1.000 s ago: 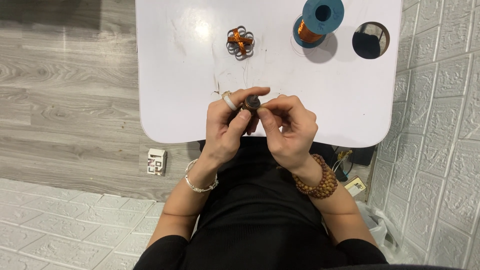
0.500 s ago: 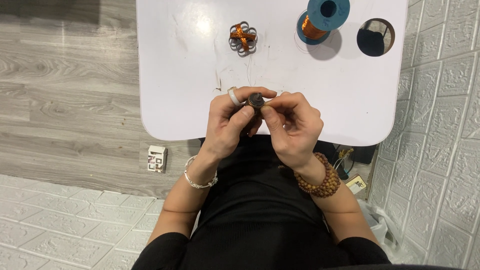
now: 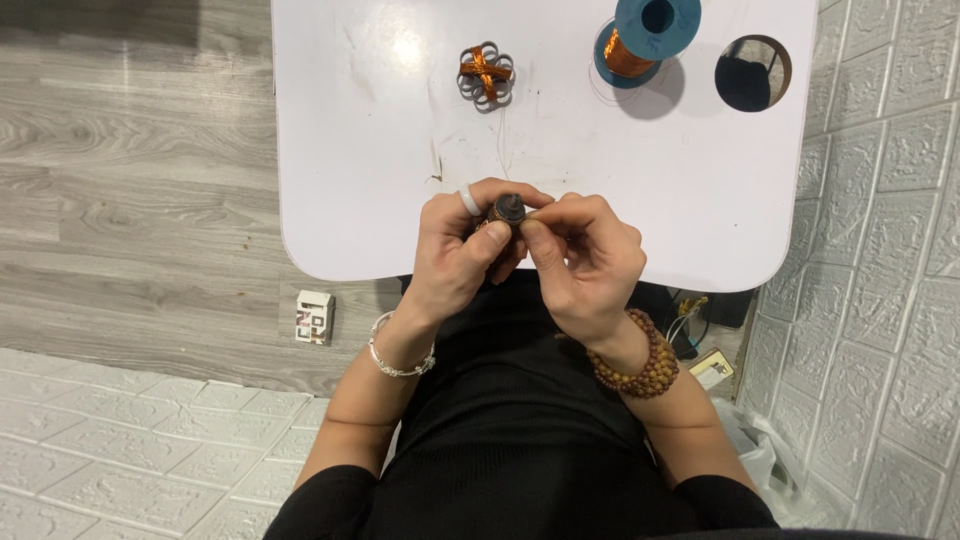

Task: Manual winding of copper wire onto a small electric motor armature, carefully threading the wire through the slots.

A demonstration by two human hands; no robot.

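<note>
Nearest you, your left hand (image 3: pixel 462 250) and right hand (image 3: pixel 583 260) meet over the near edge of the white table (image 3: pixel 360 150), both pinching a small dark round part wound with copper wire (image 3: pixel 507 211). Its round end faces up toward you; how its long axis runs is hidden by your fingers. Farther out lies a finished wire-wound core (image 3: pixel 485 73), and to its right stands a blue spool of copper wire (image 3: pixel 640 38), beside a round hole (image 3: pixel 753 73).

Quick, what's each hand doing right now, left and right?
Left hand: closed, holding a small dark round part wound with copper-coloured wire.
Right hand: fingers pinched at the same part; what it grips cannot be told.
</note>
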